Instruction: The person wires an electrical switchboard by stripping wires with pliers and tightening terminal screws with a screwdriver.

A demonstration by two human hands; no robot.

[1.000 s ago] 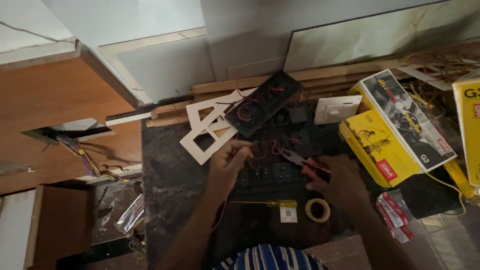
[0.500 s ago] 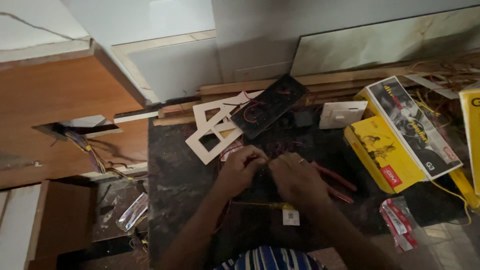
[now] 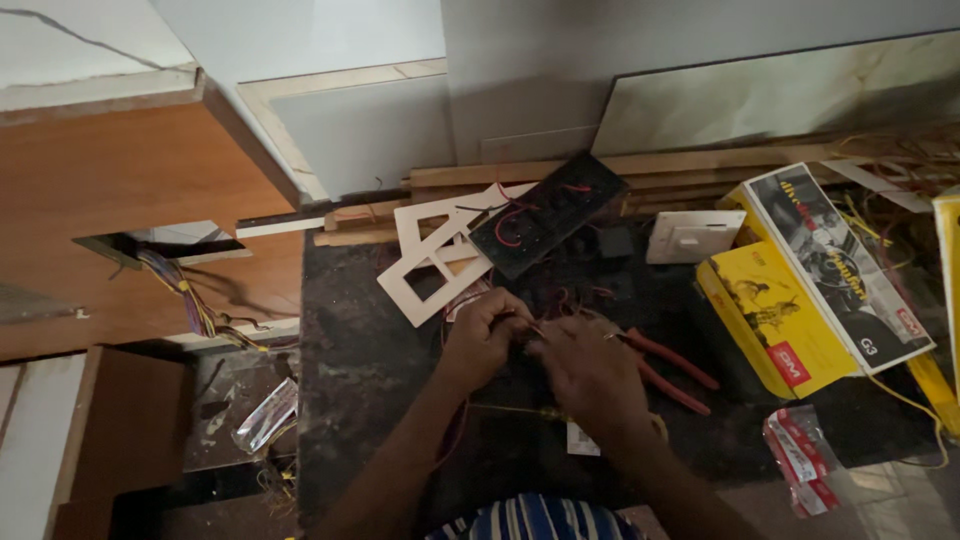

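Presently both hands meet over the middle of the dark tabletop (image 3: 360, 380). The left hand (image 3: 482, 338) has its grip closed on a small dark part with red wires (image 3: 520, 330); the right hand (image 3: 592, 372) pinches the same part from the right, fingertips touching. Just beyond the right hand lie red-handled pliers (image 3: 672, 372), handles pointing right. Toward the far edge rest a white frame (image 3: 432, 270) and a black plate (image 3: 548, 212).
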